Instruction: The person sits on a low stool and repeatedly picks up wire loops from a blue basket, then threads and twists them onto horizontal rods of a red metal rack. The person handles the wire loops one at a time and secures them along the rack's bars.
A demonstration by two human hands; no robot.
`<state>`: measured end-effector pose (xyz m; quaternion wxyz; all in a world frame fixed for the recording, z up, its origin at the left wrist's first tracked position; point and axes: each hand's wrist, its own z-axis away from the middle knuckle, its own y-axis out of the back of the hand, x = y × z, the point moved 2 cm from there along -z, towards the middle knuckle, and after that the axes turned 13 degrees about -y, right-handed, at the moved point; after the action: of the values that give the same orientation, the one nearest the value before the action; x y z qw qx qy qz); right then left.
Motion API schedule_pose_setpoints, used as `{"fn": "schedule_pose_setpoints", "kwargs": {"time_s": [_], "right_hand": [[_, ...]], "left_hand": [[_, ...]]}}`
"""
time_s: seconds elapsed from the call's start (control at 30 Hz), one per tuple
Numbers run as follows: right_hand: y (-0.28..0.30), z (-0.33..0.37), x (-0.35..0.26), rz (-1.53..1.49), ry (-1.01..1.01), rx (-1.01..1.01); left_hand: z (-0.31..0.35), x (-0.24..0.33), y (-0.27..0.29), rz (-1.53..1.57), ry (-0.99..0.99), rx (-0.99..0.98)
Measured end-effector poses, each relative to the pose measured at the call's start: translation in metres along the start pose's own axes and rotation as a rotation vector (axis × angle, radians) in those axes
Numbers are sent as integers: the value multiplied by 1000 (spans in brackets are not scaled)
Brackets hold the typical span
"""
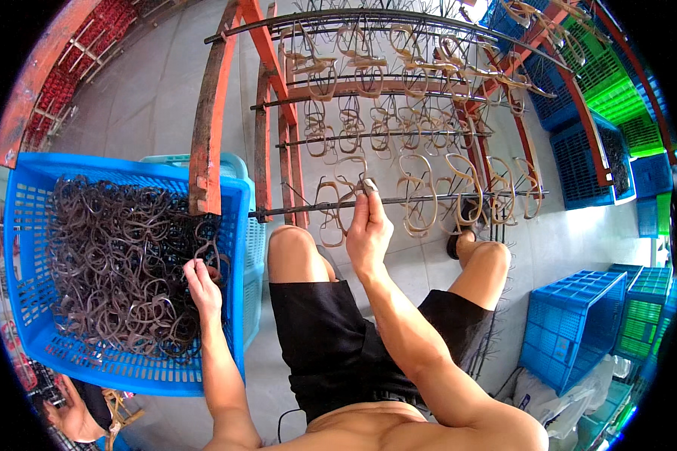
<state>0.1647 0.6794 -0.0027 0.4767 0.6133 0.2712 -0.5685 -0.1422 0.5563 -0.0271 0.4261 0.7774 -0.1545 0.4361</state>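
My right hand (370,229) is closed in a pinch at the top of a tan eyeglass frame (337,239), beside the front black rod (308,207). More tan frames (420,225) hang along that rod to the right. On the left, my left hand (203,287) reaches over the right side of a blue plastic basket (147,385). Its fingers are bent together on a dark brown eyeglass frame (212,248), whose lower part they partly hide. A tangled heap of dark frames (120,263) fills the basket.
An orange rack (205,143) carries several rods of tan frames (350,124) ahead. Blue crates (575,323) and green crates (617,98) are stacked right. White plastic bags (553,402) lie lower right. Another person's hand (75,415) shows lower left. My knees (297,252) are under the rod.
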Motion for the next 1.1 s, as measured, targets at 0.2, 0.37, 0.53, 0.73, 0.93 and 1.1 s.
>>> {"fn": "schedule_pose_setpoints", "kwargs": {"time_s": [0.2,0.37,0.53,0.73,0.93,1.1], "right_hand": [[4,-3,-2,32,83,11],[8,-7,0,21,0,-13],[18,-9,-1,-157,-314,-192],[51,55,-70,268,482,-296],[43,47,-64,-158,264,-1106],[34,38,-38,-563,-293,-831]], "left_hand": [[-4,23,3,88,-61,-19],[-2,40,8,115,-130,72],[5,82,20,130,-298,30],[3,164,14,215,-466,-616],[-21,167,-6,294,-411,-778],[-13,147,-9,704,26,-866]]}}
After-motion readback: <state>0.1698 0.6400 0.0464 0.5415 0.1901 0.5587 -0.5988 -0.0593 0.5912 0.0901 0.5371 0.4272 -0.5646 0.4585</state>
